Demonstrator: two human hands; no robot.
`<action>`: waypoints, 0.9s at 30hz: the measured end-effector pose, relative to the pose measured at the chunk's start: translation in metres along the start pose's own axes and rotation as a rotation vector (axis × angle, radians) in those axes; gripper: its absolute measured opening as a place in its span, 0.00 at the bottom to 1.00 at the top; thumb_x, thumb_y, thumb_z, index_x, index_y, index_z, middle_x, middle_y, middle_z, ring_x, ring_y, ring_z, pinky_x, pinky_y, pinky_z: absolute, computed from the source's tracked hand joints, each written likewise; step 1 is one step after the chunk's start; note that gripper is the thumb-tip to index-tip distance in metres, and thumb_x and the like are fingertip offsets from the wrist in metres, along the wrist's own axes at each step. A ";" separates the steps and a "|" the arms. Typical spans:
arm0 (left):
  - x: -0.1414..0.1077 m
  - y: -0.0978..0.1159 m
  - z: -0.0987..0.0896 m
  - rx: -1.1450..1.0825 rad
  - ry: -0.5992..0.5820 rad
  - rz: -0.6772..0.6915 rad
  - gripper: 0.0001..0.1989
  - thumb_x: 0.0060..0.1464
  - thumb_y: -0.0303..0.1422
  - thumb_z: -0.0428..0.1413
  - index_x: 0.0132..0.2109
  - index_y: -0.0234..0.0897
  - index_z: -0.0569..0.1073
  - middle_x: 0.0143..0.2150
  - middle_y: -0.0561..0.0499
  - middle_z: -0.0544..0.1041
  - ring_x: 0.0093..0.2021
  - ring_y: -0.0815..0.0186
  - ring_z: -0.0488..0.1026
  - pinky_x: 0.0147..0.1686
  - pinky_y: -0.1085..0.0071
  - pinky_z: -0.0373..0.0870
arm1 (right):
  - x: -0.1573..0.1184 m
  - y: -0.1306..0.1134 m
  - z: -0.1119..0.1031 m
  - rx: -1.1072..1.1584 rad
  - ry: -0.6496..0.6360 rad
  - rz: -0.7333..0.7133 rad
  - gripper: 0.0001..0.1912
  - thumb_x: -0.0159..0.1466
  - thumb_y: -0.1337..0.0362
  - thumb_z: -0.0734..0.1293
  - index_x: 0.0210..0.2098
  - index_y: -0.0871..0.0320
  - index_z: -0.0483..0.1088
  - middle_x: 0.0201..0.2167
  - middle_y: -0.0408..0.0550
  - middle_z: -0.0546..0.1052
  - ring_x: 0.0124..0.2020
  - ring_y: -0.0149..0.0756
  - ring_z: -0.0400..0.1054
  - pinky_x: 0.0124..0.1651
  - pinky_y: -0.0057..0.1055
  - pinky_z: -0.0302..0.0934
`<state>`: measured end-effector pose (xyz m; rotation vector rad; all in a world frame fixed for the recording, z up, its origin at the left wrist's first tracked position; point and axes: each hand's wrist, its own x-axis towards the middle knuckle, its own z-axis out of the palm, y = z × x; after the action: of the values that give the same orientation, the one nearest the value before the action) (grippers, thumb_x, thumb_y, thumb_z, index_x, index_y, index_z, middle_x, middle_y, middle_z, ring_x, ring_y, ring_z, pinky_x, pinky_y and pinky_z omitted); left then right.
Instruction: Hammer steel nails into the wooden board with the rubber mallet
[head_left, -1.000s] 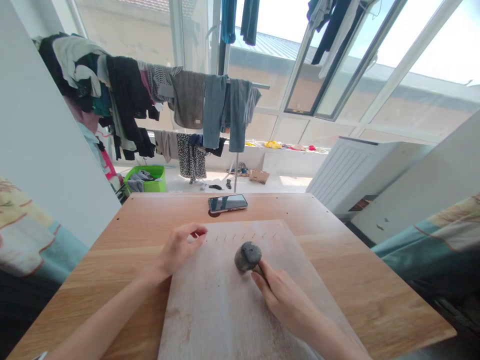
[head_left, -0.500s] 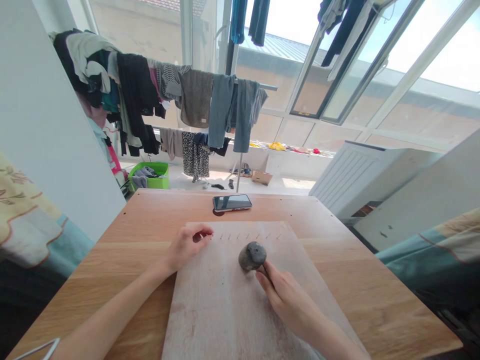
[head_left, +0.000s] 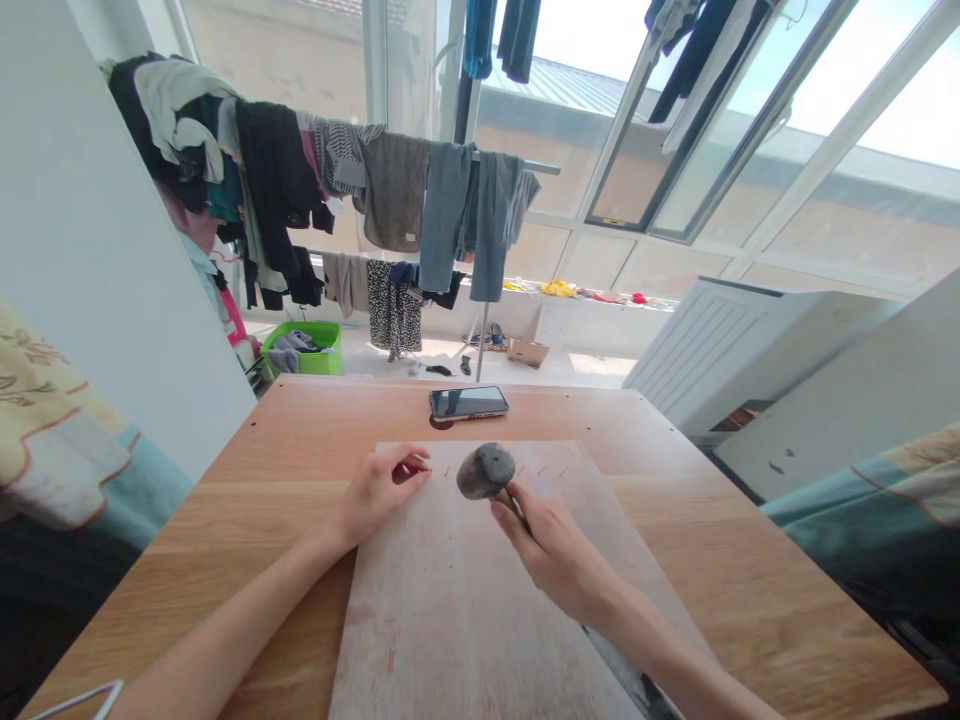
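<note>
My left hand rests at the far left corner of a pale, worn wooden board. Its thumb and forefinger pinch a small nail, mostly covered by the fingertips. My right hand is closed round the handle of a mallet with a dark grey rounded head. The mallet head hangs over the row of nails, right of my left fingers, and hides some of them. Several thin nails stand along the board's far edge. Small dark holes or marks dot the board nearer to me.
The board lies on a wooden table. Beyond it, a phone lies near the table's far edge. Past the table are a green basket and a rack of hanging clothes. A dark object partly shows under my right forearm.
The mallet has moved up and left with my right hand, nearer to my left fingers and over the nails. My left hand stays at the same corner of the board.
</note>
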<state>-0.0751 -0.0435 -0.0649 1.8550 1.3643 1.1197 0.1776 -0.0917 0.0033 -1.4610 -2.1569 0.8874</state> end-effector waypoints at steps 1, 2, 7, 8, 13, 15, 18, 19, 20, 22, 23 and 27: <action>0.000 0.000 0.000 -0.001 0.003 -0.004 0.10 0.55 0.36 0.59 0.44 0.39 0.77 0.37 0.51 0.84 0.38 0.63 0.80 0.40 0.70 0.75 | 0.007 -0.006 0.000 0.006 0.012 -0.017 0.12 0.73 0.58 0.55 0.36 0.55 0.64 0.23 0.40 0.67 0.23 0.33 0.60 0.30 0.29 0.50; 0.000 0.001 0.000 -0.003 0.007 -0.005 0.10 0.55 0.36 0.59 0.44 0.39 0.77 0.37 0.50 0.84 0.38 0.63 0.80 0.40 0.70 0.75 | 0.013 -0.012 0.000 0.010 0.020 -0.036 0.12 0.73 0.58 0.56 0.36 0.55 0.63 0.23 0.39 0.67 0.23 0.33 0.60 0.30 0.29 0.50; 0.000 0.005 0.000 -0.015 0.007 0.027 0.10 0.53 0.34 0.57 0.43 0.38 0.76 0.35 0.51 0.83 0.34 0.65 0.79 0.35 0.73 0.74 | 0.031 -0.027 0.012 -0.064 0.020 -0.099 0.10 0.73 0.60 0.56 0.39 0.56 0.65 0.24 0.42 0.69 0.25 0.33 0.62 0.30 0.29 0.49; 0.000 0.006 -0.001 -0.012 0.003 0.035 0.10 0.53 0.33 0.57 0.43 0.37 0.76 0.35 0.52 0.83 0.33 0.65 0.78 0.34 0.73 0.73 | 0.032 -0.028 0.016 -0.098 0.002 -0.095 0.10 0.73 0.60 0.57 0.38 0.56 0.65 0.24 0.43 0.70 0.25 0.34 0.62 0.30 0.29 0.48; 0.001 0.008 -0.002 -0.011 -0.010 0.041 0.12 0.51 0.31 0.55 0.43 0.38 0.76 0.35 0.52 0.82 0.34 0.65 0.78 0.35 0.74 0.73 | 0.034 -0.026 0.024 -0.110 0.021 -0.102 0.10 0.73 0.60 0.57 0.39 0.56 0.66 0.26 0.46 0.72 0.27 0.34 0.65 0.30 0.29 0.48; 0.001 0.009 -0.002 -0.001 -0.019 0.035 0.11 0.51 0.33 0.55 0.42 0.38 0.76 0.35 0.52 0.82 0.34 0.64 0.78 0.36 0.73 0.73 | 0.035 -0.026 0.023 -0.068 0.025 -0.086 0.09 0.72 0.61 0.58 0.38 0.56 0.65 0.26 0.45 0.72 0.27 0.34 0.66 0.30 0.28 0.49; 0.002 0.009 -0.003 0.030 -0.029 0.041 0.14 0.52 0.34 0.56 0.46 0.38 0.75 0.38 0.50 0.82 0.37 0.63 0.78 0.40 0.70 0.75 | 0.029 -0.025 0.020 0.181 -0.078 0.041 0.10 0.71 0.57 0.60 0.35 0.55 0.64 0.20 0.38 0.66 0.17 0.30 0.62 0.23 0.26 0.49; 0.001 0.007 -0.003 0.053 -0.024 0.046 0.16 0.52 0.35 0.57 0.49 0.38 0.74 0.39 0.50 0.82 0.37 0.63 0.77 0.41 0.68 0.75 | 0.024 -0.023 0.018 0.340 -0.108 0.095 0.12 0.70 0.53 0.59 0.36 0.54 0.63 0.18 0.35 0.63 0.14 0.28 0.59 0.19 0.25 0.48; 0.001 0.006 -0.003 0.080 -0.017 0.052 0.17 0.53 0.36 0.57 0.50 0.39 0.74 0.41 0.50 0.82 0.37 0.64 0.77 0.41 0.67 0.76 | 0.017 -0.021 0.016 0.520 -0.113 0.147 0.15 0.70 0.49 0.59 0.38 0.54 0.63 0.17 0.33 0.61 0.11 0.27 0.55 0.16 0.24 0.47; 0.000 0.002 -0.003 0.129 -0.003 0.068 0.19 0.53 0.38 0.58 0.52 0.39 0.73 0.44 0.49 0.81 0.37 0.64 0.76 0.42 0.66 0.76 | -0.004 -0.014 0.012 0.871 -0.022 0.225 0.21 0.68 0.43 0.60 0.41 0.55 0.64 0.16 0.31 0.59 0.10 0.25 0.53 0.14 0.23 0.46; 0.000 0.000 -0.003 0.148 0.004 0.080 0.18 0.53 0.38 0.58 0.51 0.39 0.73 0.44 0.49 0.80 0.37 0.64 0.76 0.42 0.66 0.76 | -0.016 -0.009 0.009 1.004 0.074 0.259 0.23 0.66 0.42 0.61 0.42 0.56 0.65 0.17 0.31 0.60 0.12 0.24 0.54 0.15 0.22 0.47; -0.002 -0.004 -0.002 0.228 0.032 0.132 0.18 0.54 0.38 0.58 0.52 0.40 0.73 0.41 0.50 0.79 0.37 0.64 0.76 0.43 0.65 0.76 | -0.058 0.018 -0.001 1.168 0.364 0.396 0.24 0.63 0.42 0.68 0.39 0.59 0.67 0.20 0.37 0.69 0.20 0.26 0.64 0.22 0.21 0.57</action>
<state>-0.0787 -0.0446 -0.0675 2.1242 1.4574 1.1002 0.2130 -0.1399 -0.0063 -1.2210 -0.7565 1.4910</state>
